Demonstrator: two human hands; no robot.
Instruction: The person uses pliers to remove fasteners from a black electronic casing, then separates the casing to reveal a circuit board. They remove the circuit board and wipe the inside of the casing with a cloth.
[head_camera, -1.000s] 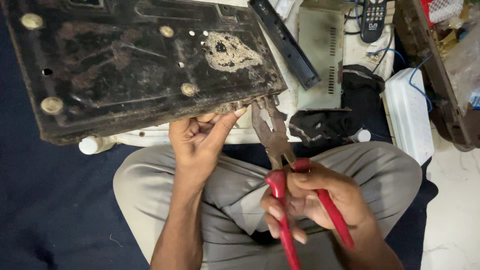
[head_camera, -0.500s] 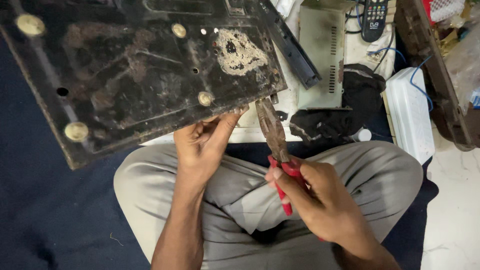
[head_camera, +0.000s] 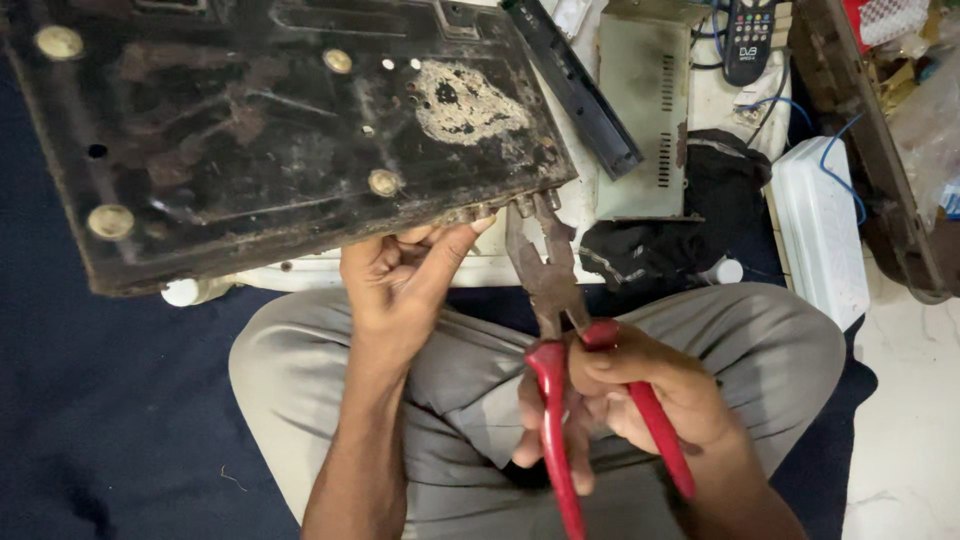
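Left hand clamps the panel edge; right hand grips the pliers. Keep the jaws square on the connector.

1. A dark blue cloth covers the floor on the left and runs under the seated person.
2. Pale marbled floor shows at the lower right, bare beside the cloth.
3. A beige metal box with vent slots lies at the top centre, with a long black strip along its left side.
4. A crumpled black cloth lies just below the box.
5. A white ribbed lid sits to the right, near a dark wooden frame.
6. A black remote control rests at the top.
7. The light is soft and even.
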